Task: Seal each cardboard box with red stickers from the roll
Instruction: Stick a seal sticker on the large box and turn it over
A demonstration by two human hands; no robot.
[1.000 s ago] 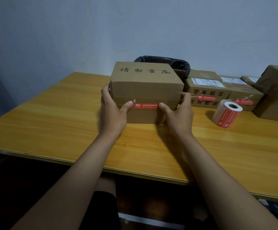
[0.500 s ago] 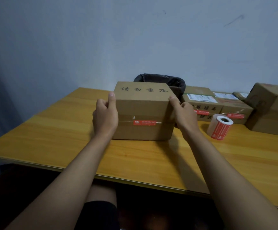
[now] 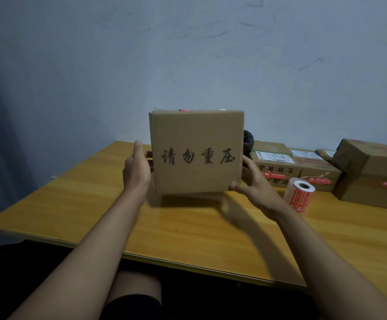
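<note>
- You hold the cardboard box (image 3: 196, 151) lifted clear of the wooden table (image 3: 77, 204), at the middle of the view, its printed face with dark characters turned toward you.
- Your left hand (image 3: 137, 170) grips the box's left side: thumb pointing up along the near edge, fingers wrapped behind and out of sight.
- Your right hand (image 3: 255, 183) clasps the box's lower right corner: thumb lying along the bottom edge, fingers curled around the right side. The hand is somewhat blurred.
- Both forearms extend from the near edge, converging on the box; they are bare.
- A sliver of red sticker (image 3: 184, 110) shows at the box's top edge.
- The sticker roll (image 3: 300, 197) stands on the table just right of your right hand, apart from it, red labels facing outward.
- Further boxes (image 3: 278, 167) sit in a row at the far right, several bearing red stickers; a larger carton (image 3: 377, 174) stands at the right edge.
- A dark bag (image 3: 248, 140) shows partly behind the held box.
</note>
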